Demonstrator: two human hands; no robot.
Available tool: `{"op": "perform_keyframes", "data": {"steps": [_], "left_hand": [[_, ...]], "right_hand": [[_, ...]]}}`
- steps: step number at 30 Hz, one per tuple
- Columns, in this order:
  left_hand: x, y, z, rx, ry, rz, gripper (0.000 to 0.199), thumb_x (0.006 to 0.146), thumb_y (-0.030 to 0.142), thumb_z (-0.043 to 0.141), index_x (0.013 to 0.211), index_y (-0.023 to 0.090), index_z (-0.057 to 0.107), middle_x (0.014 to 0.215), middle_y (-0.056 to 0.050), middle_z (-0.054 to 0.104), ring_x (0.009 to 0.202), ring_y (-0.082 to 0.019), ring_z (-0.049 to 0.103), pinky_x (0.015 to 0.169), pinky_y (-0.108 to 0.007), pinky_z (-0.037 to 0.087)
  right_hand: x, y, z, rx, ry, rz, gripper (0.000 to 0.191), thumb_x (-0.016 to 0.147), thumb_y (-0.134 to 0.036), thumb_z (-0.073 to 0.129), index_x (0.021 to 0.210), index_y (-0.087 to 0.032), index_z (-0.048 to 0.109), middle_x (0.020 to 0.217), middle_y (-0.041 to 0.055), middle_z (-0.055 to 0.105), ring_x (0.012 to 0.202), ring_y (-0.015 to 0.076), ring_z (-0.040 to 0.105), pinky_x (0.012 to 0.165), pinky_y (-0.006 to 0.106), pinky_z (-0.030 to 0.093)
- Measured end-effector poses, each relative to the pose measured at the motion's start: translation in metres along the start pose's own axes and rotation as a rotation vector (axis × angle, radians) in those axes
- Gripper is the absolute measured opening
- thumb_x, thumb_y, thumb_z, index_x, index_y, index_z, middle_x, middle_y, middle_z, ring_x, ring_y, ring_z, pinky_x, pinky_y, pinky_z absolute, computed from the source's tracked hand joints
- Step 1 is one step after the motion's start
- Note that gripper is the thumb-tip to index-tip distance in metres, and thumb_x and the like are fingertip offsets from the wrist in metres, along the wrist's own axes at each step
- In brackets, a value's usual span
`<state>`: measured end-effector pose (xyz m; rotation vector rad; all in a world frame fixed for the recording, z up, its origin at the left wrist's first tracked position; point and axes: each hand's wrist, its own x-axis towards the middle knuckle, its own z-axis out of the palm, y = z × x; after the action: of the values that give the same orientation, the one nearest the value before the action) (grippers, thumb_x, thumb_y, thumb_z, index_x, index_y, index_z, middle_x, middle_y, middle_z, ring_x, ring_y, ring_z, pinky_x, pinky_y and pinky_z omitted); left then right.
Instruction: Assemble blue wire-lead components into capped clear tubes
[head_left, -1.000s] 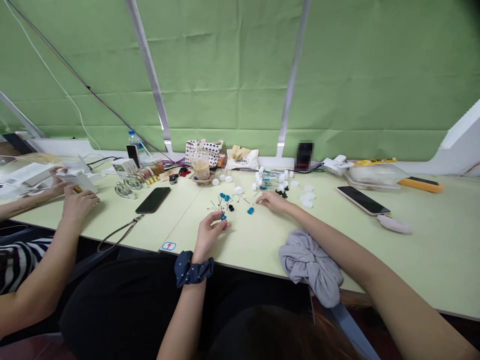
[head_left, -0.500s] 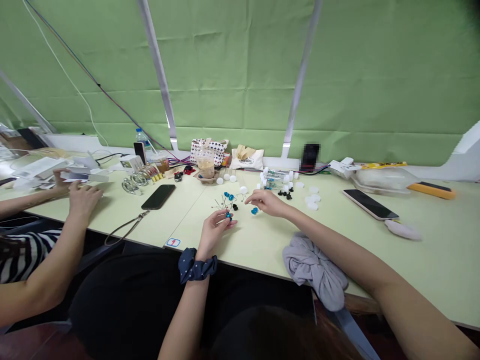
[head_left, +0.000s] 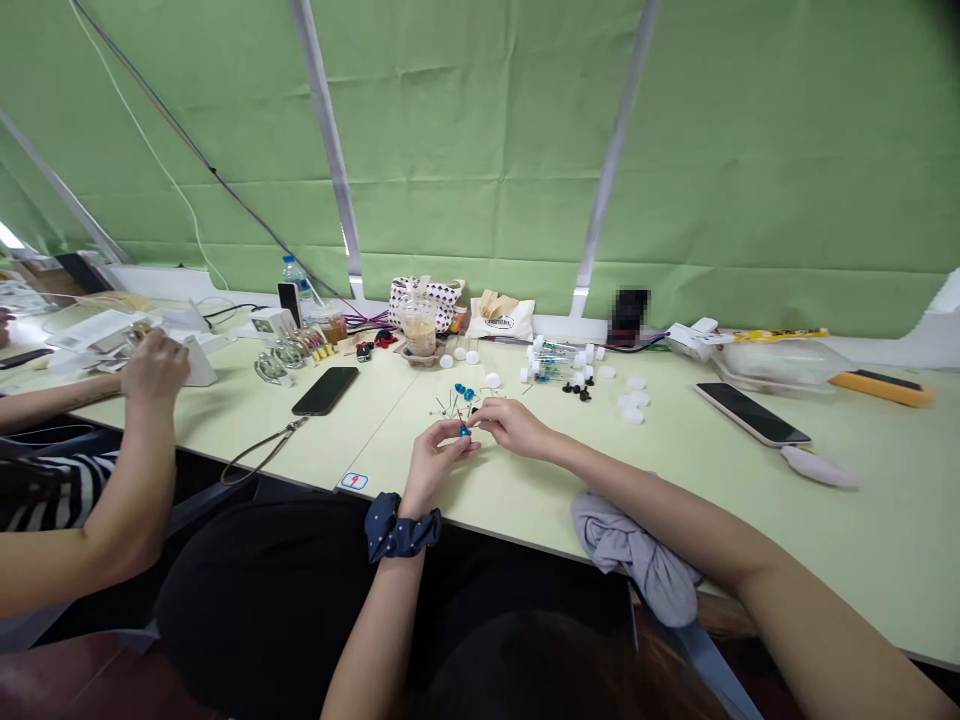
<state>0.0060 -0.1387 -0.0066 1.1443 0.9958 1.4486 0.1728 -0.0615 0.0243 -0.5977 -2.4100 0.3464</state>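
My left hand (head_left: 435,452) is closed at the fingertips on a small shiny blue piece (head_left: 464,431), just above the table. My right hand (head_left: 517,428) meets it from the right, thumb and fingers pinched together at the piece's upper side. Whatever those right fingertips pinch is too small to make out. Right behind my hands lie several thin metal pins (head_left: 448,404) and more blue pieces (head_left: 465,392). Farther right are small black plugs (head_left: 577,389), white round caps (head_left: 634,400) and clear tubes with white ends (head_left: 555,360).
A black phone (head_left: 325,391) lies to the left, a second phone (head_left: 752,414) to the right. A drink cup (head_left: 419,325) stands at the back near a cloth pouch (head_left: 501,315). Grey cloth (head_left: 637,550) hangs over the front edge. A co-worker's hand (head_left: 155,368) works at far left.
My right hand has moved left from near a loose blue piece to the one in my left hand. The co-worker's hands have shifted, and the view has turned slightly.
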Motion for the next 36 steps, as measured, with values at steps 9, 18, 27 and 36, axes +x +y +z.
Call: {"op": "perform_keyframes", "data": {"steps": [9,18,27,36], "left_hand": [[0.0001,-0.0004,0.0007,0.031,0.023,0.001,0.043,0.064,0.036,0.077,0.096,0.013,0.059,0.092,-0.007,0.066,0.076,-0.021,0.069,0.081,-0.041,0.055],[0.0002,-0.0022,-0.0004,0.078,0.037,-0.008,0.04,0.065,0.035,0.076,0.095,0.014,0.059,0.091,-0.006,0.066,0.075,-0.021,0.069,0.082,-0.041,0.055],[0.0003,-0.0007,0.0013,0.085,0.041,-0.009,0.041,0.063,0.036,0.077,0.092,0.014,0.058,0.087,-0.005,0.065,0.073,-0.021,0.069,0.08,-0.041,0.055],[0.0024,-0.005,-0.0013,0.084,0.03,-0.003,0.04,0.064,0.032,0.077,0.094,0.014,0.058,0.085,-0.004,0.064,0.073,-0.02,0.069,0.078,-0.039,0.056]], "right_hand": [[-0.0018,-0.0013,0.0023,0.023,0.0,0.032,0.024,0.082,-0.004,0.055,0.093,-0.019,0.07,0.081,0.0038,0.059,0.067,0.0115,0.052,0.066,0.023,0.039],[-0.0031,-0.001,0.0028,0.05,-0.012,0.049,0.023,0.082,-0.004,0.055,0.091,-0.019,0.07,0.08,0.0037,0.06,0.067,0.0117,0.053,0.067,0.024,0.039],[-0.0037,-0.0001,0.0046,0.068,0.0,0.062,0.02,0.081,-0.004,0.055,0.089,-0.017,0.069,0.079,0.0042,0.06,0.069,0.0123,0.056,0.067,0.024,0.041],[-0.0051,0.0009,0.0041,0.113,-0.021,0.11,0.007,0.08,-0.01,0.06,0.075,-0.014,0.059,0.08,0.0024,0.054,0.058,0.0082,0.051,0.064,0.024,0.042]]}}
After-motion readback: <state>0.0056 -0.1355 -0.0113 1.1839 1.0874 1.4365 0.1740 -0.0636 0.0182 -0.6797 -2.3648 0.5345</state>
